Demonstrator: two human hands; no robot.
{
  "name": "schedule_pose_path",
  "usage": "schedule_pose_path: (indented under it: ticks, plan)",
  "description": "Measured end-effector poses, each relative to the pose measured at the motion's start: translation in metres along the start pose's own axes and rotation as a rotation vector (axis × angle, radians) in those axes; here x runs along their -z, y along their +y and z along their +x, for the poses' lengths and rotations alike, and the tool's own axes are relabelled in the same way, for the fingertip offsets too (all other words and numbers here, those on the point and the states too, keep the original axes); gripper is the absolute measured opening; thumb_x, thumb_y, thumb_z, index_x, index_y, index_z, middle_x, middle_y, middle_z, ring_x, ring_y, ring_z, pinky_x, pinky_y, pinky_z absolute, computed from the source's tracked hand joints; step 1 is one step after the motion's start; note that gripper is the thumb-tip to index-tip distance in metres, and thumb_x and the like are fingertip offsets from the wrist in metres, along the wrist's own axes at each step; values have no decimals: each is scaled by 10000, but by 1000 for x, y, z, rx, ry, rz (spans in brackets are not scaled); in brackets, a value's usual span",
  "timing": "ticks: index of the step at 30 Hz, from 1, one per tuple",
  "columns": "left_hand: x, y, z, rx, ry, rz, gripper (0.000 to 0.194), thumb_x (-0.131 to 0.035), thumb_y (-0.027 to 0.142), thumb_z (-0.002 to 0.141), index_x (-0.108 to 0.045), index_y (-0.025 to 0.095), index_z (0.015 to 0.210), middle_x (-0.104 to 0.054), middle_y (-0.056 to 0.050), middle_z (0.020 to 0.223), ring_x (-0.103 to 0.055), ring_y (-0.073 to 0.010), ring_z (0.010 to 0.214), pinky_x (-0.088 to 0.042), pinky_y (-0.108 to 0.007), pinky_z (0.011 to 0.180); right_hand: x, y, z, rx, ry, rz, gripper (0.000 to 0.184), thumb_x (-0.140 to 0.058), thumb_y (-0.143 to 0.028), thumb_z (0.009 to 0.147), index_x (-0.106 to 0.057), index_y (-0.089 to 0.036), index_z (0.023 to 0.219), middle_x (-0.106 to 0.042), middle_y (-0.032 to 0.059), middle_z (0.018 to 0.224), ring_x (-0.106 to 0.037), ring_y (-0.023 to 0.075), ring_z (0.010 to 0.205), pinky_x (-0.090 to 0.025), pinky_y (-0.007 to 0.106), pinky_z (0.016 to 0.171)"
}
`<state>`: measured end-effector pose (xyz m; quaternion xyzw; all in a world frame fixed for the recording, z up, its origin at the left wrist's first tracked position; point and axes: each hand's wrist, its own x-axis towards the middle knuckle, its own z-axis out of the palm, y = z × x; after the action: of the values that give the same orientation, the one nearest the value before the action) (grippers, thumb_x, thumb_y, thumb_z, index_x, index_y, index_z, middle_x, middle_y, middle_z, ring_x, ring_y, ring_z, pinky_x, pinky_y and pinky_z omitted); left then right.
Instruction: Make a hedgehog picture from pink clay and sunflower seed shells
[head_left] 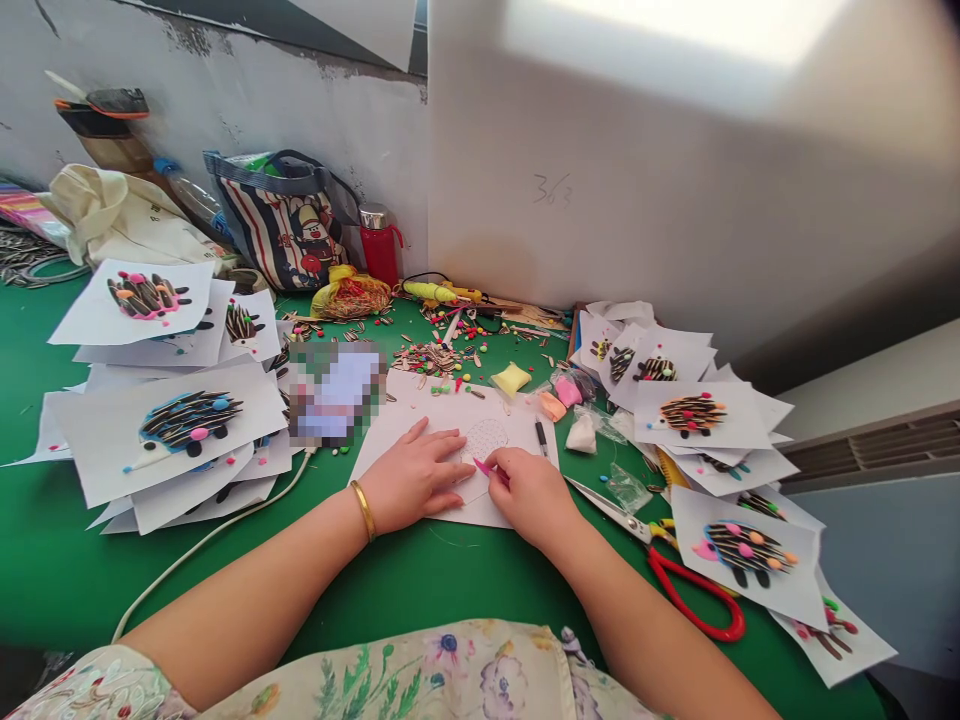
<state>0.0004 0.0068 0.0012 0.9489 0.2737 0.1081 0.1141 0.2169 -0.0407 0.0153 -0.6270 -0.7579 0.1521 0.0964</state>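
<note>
A white sheet of paper (397, 410) lies on the green table, with a rounded outline filled with small marks (486, 437) drawn on it. My left hand (420, 470) rests flat on the sheet left of the drawing, fingers stretched out, a gold bangle at the wrist. At the drawing's lower edge, my right hand (521, 488) pinches a small piece of pink clay (481, 466) against the paper. Its other fingers are curled and partly hidden. A black pen (541, 438) lies on the sheet's right side.
Red-handled scissors (697, 595) lie right of my right arm. Bagged clay, including a yellow packet (511, 379), sits behind the sheet, near scattered sunflower seeds (427, 357). Stacks of hedgehog pictures (259, 400) flank both sides. A cable (217, 535) runs from a blurred phone (341, 395).
</note>
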Motion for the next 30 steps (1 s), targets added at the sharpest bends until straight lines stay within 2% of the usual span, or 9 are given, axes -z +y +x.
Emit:
schedule_pose_path:
  ticks: [4,8,11,14,21,26,30]
  plan:
    - [0,-1,-1,46,16,-33,592,-669,412,835,-500,227,1371,-530,-135,1406,-457,-290,1320,-185,-598,1154,1,5,1,3,4,10,304,-481,-162,874,-657,-242,1108,-710,28,1039,-641,168,926,-412,261,776]
    - [3,6,0,92,31,11,559,-691,494,792,-593,219,1269,-573,-120,1349,-512,-309,1234,-162,-607,1154,0,9,3,-13,21,-30,333,-462,-173,899,-634,-246,1175,-698,47,1074,-631,181,979,-408,275,807]
    - [5,12,2,114,57,48,542,-659,537,800,-622,206,1228,-619,-117,1254,-552,-305,1140,-212,-599,1140,1,12,5,-23,30,-59,322,-453,-190,919,-632,-239,1182,-701,54,1045,-629,186,969,-403,282,806]
    - [4,12,2,113,79,34,511,-627,492,839,-604,189,1250,-633,-126,1202,-568,-286,1105,-273,-569,1126,3,13,6,-30,31,-66,320,-457,-181,914,-638,-230,1173,-705,58,1038,-630,188,964,-401,284,816]
    - [-1,1,3,-13,39,-6,458,-625,363,874,-567,250,1314,-517,-119,1416,-475,-285,1296,-293,-552,1131,4,10,2,-39,2,-10,341,-488,-167,859,-641,-249,1153,-715,24,1028,-640,177,892,-411,268,755]
    - [-3,5,4,-12,25,21,393,-606,349,887,-608,265,1271,-542,-114,1395,-482,-295,1295,-293,-574,1120,3,5,-2,-63,-26,10,294,-488,-200,868,-655,-248,1106,-718,30,975,-640,174,821,-409,259,703]
    - [-2,7,3,-3,24,29,390,-603,364,886,-609,262,1263,-538,-110,1399,-474,-300,1300,-287,-577,1118,3,5,-3,-44,-32,84,303,-477,-182,865,-652,-236,1106,-711,36,1006,-636,168,856,-421,249,734]
